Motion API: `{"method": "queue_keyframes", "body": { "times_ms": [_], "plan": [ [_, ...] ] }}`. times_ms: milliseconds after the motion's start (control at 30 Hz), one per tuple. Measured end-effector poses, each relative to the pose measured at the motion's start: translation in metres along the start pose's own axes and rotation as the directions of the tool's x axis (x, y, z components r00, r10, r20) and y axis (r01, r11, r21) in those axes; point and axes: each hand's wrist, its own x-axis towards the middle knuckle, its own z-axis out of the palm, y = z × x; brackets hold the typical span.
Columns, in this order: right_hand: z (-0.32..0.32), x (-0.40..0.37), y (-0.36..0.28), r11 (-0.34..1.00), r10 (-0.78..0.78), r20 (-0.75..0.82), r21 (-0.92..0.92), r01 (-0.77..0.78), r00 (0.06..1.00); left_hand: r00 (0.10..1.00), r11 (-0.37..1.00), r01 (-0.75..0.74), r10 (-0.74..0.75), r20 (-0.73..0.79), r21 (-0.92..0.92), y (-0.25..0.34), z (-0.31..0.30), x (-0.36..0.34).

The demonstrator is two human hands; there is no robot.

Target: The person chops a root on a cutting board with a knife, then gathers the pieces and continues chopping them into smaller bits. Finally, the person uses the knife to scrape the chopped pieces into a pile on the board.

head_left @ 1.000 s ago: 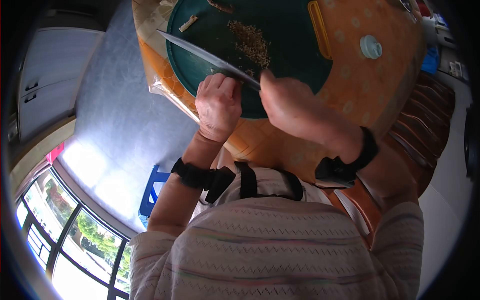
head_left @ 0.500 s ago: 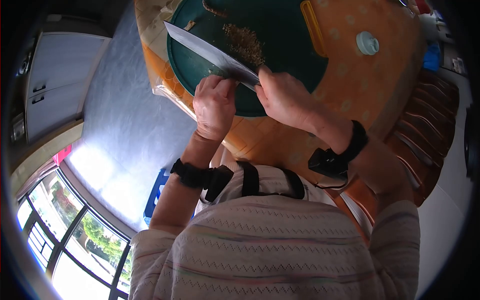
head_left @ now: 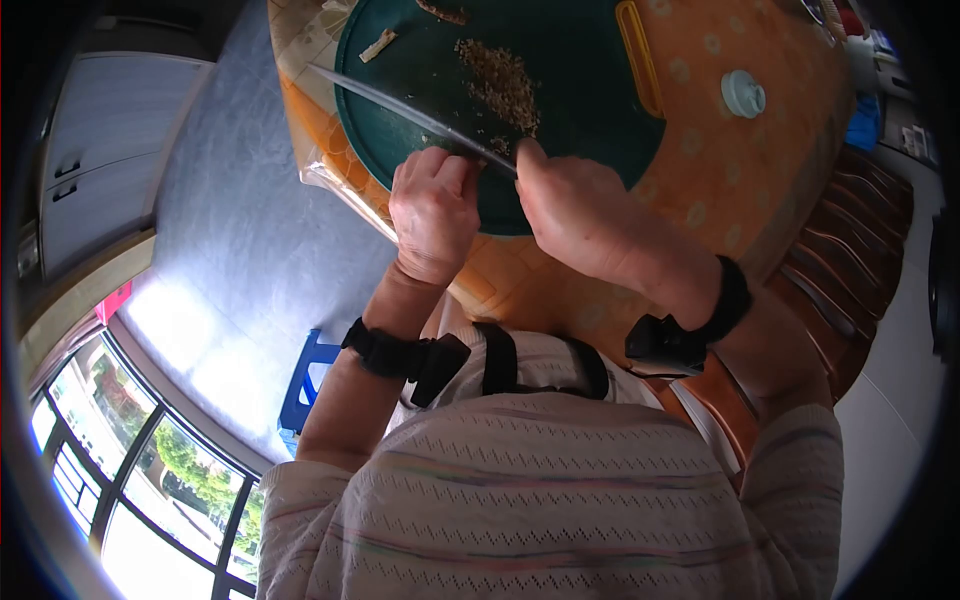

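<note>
In my right hand (head_left: 575,205) is a large kitchen knife (head_left: 405,110), its blade pointing to the upper left over a round dark green cutting board (head_left: 590,120). Close to the blade, my left hand (head_left: 435,210) has its fingers curled at the board's near edge; whatever they pinch is hidden. Beyond the blade lies a pile of brown chopped bits (head_left: 500,85). A pale short piece (head_left: 378,46) sits on the board's left part, and a brown stick-like piece (head_left: 440,12) is at the top.
The board has a yellow handle (head_left: 640,60) on its right. A pale green lid-like object (head_left: 742,93) stands on the orange patterned tablecloth (head_left: 700,150). A brown wooden chair (head_left: 840,250) is at right, a blue stool (head_left: 305,385) at lower left.
The knife blade has turned from showing its broad side to nearly edge-on, its tip lower and further left. The pale piece on the board now shows fully. My left hand stays almost in place.
</note>
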Motion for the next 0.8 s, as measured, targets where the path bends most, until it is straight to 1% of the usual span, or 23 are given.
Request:
{"method": "queue_keyframes", "body": {
  "times_ms": [67,100,200,267,300,367,400,467,667,800],
  "plan": [
    [0.002,0.003,-0.001,0.999,-0.034,-0.011,-0.002,0.034,0.999,1.0,1.0,-0.007,0.007,0.029,0.0,0.002,-0.001,0.001],
    [0.005,0.003,0.0,1.0,-0.03,0.0,-0.006,0.03,1.0,1.0,1.0,0.003,-0.002,0.031,-0.007,0.003,-0.001,0.0],
    [0.017,0.0,0.007,1.0,-0.002,-0.048,0.021,0.003,0.999,0.999,1.0,0.005,-0.006,0.054,0.017,0.004,-0.002,0.002],
    [0.021,-0.001,0.01,0.986,-0.009,-0.183,0.159,0.039,0.983,1.0,1.0,-0.011,0.011,0.011,-0.008,0.002,-0.002,0.002],
    [0.023,-0.001,0.012,0.985,-0.008,-0.195,0.166,0.041,0.981,1.0,1.0,-0.024,0.024,0.014,-0.002,0.001,-0.003,0.0],
    [0.02,0.003,0.015,0.992,-0.004,-0.17,0.125,0.025,0.985,1.0,0.999,0.02,-0.02,0.021,-0.032,0.004,-0.005,0.001],
    [0.018,0.003,0.015,0.991,-0.003,-0.173,0.128,0.026,0.985,1.0,0.999,0.017,-0.016,0.024,-0.029,0.004,-0.006,0.001],
    [0.008,0.003,0.011,0.992,0.026,-0.098,0.124,-0.014,0.995,1.0,1.0,0.019,-0.018,0.023,-0.015,0.004,-0.006,0.0],
    [0.004,-0.004,0.012,0.991,-0.012,-0.082,0.134,0.023,0.997,0.999,0.999,0.034,-0.034,0.01,-0.009,0.003,-0.004,-0.001],
    [-0.002,0.0,0.01,0.99,-0.007,-0.048,0.143,0.014,0.999,0.999,1.0,0.021,-0.021,0.025,-0.019,0.004,-0.004,0.001]
  ]
}}
